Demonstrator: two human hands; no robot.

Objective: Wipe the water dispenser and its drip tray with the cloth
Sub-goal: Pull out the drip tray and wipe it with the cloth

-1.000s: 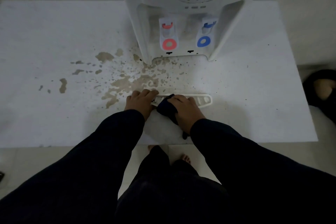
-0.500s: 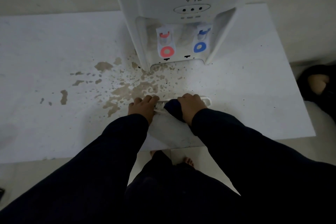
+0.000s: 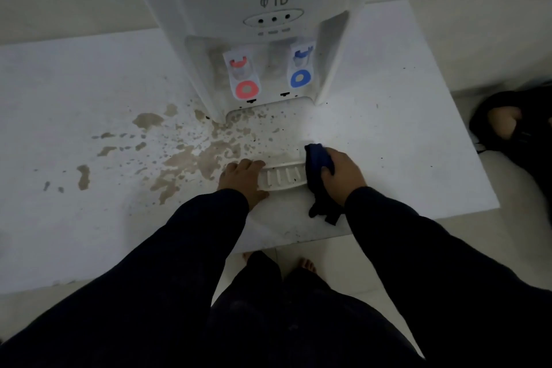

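A white water dispenser (image 3: 254, 3) with a red tap and a blue tap stands at the back of a white slab. Its white slotted drip tray (image 3: 282, 178) lies on the slab in front of it. My left hand (image 3: 243, 181) rests flat on the tray's left end and holds it down. My right hand (image 3: 340, 172) grips a dark blue cloth (image 3: 318, 158) bunched against the tray's right end, with a loose tail of cloth hanging toward me. The tray's right end is hidden under cloth and hand.
Brown dried stains (image 3: 185, 158) spatter the white slab (image 3: 403, 143) left of and in front of the dispenser. A person's foot in a dark sandal (image 3: 504, 125) is at the right edge. My bare feet stand on the tiled floor below the slab's front edge.
My right hand has slid the cloth from the middle of the tray to its right end, uncovering the tray's slots. My left hand stays on the left end. The camera has moved closer.
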